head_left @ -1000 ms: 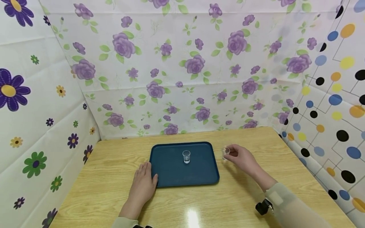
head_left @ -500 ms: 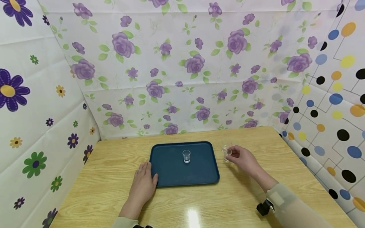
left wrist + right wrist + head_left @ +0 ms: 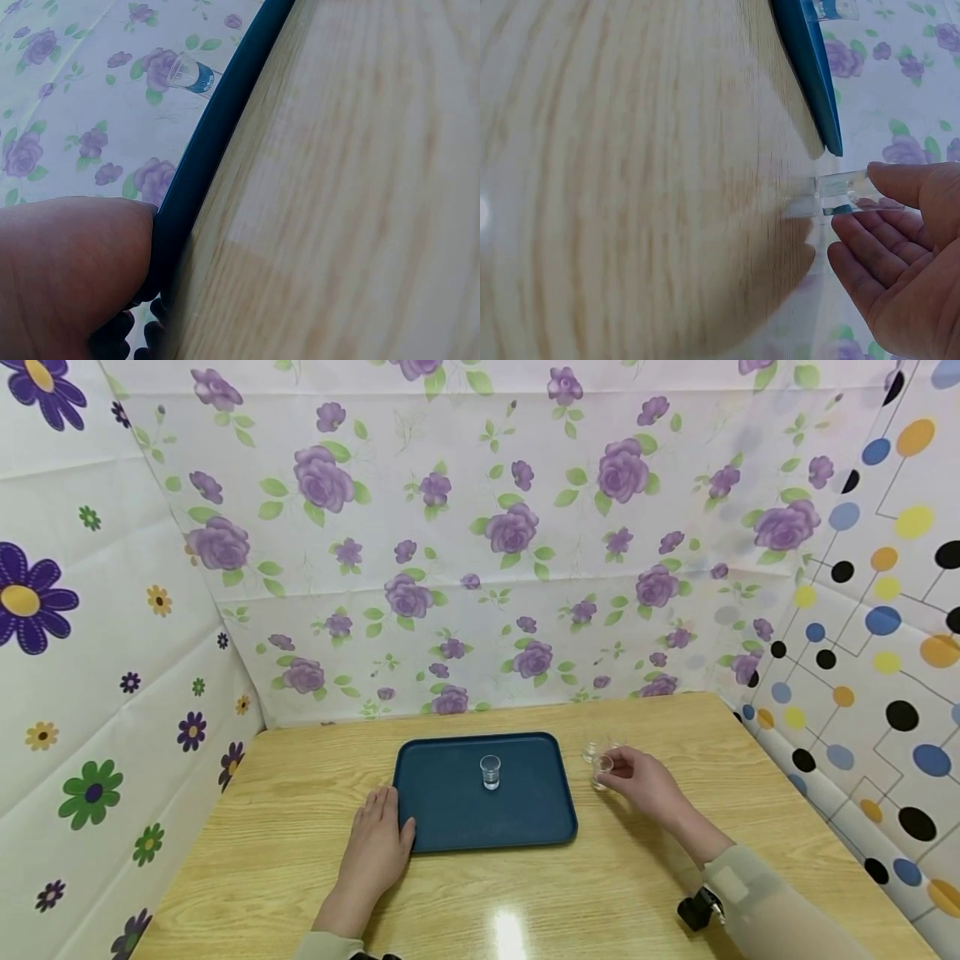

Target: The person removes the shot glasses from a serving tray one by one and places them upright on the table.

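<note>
Beside the tray's right edge, my right hand (image 3: pixel 637 781) pinches a small clear shot glass (image 3: pixel 601 773) between thumb and fingers. In the right wrist view this glass (image 3: pixel 844 196) is upright relative to the table, its base at or barely above the wood. My left hand (image 3: pixel 375 843) rests at the left edge of a dark blue tray (image 3: pixel 450 822), fingers extended and thumb at the rim. Another clear shot glass (image 3: pixel 491 772) stands on the tray, right of its middle. Just behind the pinched glass are two more clear glasses, one (image 3: pixel 591 750) partly overlapped and one (image 3: pixel 617 741) faint.
The tray lies on a light wooden table (image 3: pixel 300 793). Flower-printed cloth (image 3: pixel 465 568) hangs behind the table and on the left. A cloth with coloured dots (image 3: pixel 885 693) hangs on the right.
My right hand and the glass it pinches have shifted slightly right and towards me, away from the glasses behind, which now show better. The left hand and tray have stayed put.
</note>
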The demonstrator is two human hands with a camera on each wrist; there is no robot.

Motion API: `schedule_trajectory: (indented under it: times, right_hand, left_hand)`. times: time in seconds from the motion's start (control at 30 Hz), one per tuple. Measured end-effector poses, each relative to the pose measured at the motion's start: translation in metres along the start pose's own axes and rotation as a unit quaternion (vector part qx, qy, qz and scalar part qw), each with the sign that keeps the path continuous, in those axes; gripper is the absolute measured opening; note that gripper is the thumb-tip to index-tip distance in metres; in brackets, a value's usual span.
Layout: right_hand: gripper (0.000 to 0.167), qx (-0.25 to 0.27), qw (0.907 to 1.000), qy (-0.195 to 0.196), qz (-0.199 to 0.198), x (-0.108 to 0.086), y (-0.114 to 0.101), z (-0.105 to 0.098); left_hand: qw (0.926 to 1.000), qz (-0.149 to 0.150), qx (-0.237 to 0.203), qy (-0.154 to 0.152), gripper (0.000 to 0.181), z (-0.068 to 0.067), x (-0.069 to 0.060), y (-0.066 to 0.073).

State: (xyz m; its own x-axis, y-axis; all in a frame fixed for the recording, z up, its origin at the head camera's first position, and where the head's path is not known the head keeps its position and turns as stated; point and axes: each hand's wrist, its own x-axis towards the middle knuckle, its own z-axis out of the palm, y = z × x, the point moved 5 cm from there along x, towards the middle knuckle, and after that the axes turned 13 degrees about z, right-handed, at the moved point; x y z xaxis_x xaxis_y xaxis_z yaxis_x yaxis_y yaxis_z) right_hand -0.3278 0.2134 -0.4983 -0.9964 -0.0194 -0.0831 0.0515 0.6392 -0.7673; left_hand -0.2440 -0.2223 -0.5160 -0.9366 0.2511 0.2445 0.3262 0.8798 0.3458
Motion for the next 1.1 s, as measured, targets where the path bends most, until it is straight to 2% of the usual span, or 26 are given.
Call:
schedule_trajectory:
  times: [0.47,0.8,1.1]
  right_hand:
    - [0.043,0.008,1.0,-0.005,0.0,-0.001,0.004,0.0]
    - [0.055,-0.014,0.9998,0.01,-0.007,-0.004,-0.011,-0.012]
    - [0.056,-0.009,0.9992,0.015,-0.036,-0.006,-0.032,-0.018]
  left_hand:
    - [1.0,-0.003,0.002,-0.006,0.067,0.001,-0.001,-0.001]
    - [1.0,-0.003,0.001,-0.003,0.067,0.0,0.0,-0.002]
    - [1.0,-0.001,0.003,-0.002,0.067,0.002,0.001,-0.002]
